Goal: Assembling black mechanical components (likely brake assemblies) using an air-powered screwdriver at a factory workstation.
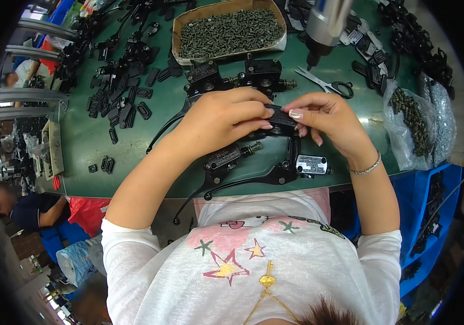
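My left hand (226,115) and my right hand (329,120) meet over the middle of the work area. Between their fingertips is a black rectangular reservoir cap (281,116), pinched from both sides above a brake lever assembly that my hands partly hide. Just beyond my fingers stand two more black brake lever assemblies, one with its reservoir (263,71) uppermost. Closer to me lie a lever assembly with a black cap (224,157) and a black lever (259,179) beside a silver cap plate (312,164). Whether the held cap sits flush cannot be made out.
A carton of screws (229,33) stands at the back of the green table (177,162). Scissors (326,84) lie right of centre, under a hanging screwdriver (324,32). Small black gaskets (114,115) are scattered left; bagged fittings (409,124) lie right, above blue bins (427,216).
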The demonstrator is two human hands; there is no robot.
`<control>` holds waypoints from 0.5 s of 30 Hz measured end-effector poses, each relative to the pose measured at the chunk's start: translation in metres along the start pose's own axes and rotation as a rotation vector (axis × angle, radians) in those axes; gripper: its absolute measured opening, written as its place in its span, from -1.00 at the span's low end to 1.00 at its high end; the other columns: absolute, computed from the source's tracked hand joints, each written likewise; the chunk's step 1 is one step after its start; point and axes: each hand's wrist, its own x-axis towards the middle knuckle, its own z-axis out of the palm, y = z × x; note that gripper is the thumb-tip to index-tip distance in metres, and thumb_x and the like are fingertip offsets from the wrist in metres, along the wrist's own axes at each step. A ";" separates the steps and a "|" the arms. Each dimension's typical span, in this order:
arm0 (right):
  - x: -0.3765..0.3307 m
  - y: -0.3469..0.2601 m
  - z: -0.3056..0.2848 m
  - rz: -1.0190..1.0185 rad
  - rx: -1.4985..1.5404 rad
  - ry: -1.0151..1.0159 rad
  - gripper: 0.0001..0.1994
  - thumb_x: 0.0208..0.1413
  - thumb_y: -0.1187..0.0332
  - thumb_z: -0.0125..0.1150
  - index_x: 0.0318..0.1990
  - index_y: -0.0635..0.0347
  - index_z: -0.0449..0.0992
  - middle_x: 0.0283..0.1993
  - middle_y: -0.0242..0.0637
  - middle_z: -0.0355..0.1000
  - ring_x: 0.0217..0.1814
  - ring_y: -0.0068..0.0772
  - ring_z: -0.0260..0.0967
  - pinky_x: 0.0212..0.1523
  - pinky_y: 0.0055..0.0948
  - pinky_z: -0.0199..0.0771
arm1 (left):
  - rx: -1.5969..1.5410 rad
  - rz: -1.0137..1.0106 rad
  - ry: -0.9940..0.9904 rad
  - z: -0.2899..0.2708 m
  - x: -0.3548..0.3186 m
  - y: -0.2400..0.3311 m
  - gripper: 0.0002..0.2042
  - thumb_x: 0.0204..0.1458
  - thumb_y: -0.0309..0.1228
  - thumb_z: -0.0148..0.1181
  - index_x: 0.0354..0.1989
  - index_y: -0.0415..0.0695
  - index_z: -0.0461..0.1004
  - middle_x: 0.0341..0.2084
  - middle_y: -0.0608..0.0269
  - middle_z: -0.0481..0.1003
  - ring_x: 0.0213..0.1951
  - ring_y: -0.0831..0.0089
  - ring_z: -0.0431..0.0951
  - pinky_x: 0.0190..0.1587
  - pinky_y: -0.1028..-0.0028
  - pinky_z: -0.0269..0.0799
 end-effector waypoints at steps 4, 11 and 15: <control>0.001 0.000 -0.001 0.050 0.145 -0.004 -0.80 0.18 0.39 0.27 -0.11 0.30 0.55 -0.43 -0.40 0.49 -0.47 -0.69 0.43 -0.65 -0.74 0.31 | 0.014 0.007 -0.029 0.000 0.001 0.000 -0.82 -0.10 -0.47 0.42 -0.30 -0.17 0.59 -0.18 0.22 0.59 -0.28 0.32 0.64 -0.27 0.42 0.57; 0.001 -0.007 0.008 0.072 0.030 0.034 -0.86 0.18 0.36 0.28 -0.23 0.24 0.52 -0.51 -0.43 0.45 -0.55 -0.69 0.40 -0.65 -0.71 0.33 | 0.071 0.040 -0.041 -0.002 -0.002 0.001 -0.82 -0.08 -0.45 0.42 -0.29 -0.15 0.59 -0.20 0.23 0.59 -0.29 0.30 0.63 -0.29 0.43 0.56; 0.004 0.000 0.006 0.065 0.100 0.030 -0.85 0.19 0.33 0.27 -0.22 0.23 0.54 -0.53 -0.46 0.42 -0.56 -0.71 0.38 -0.65 -0.72 0.31 | 0.086 0.037 -0.039 -0.003 -0.003 0.002 -0.82 -0.08 -0.43 0.42 -0.30 -0.14 0.60 -0.18 0.24 0.59 -0.30 0.32 0.63 -0.30 0.44 0.56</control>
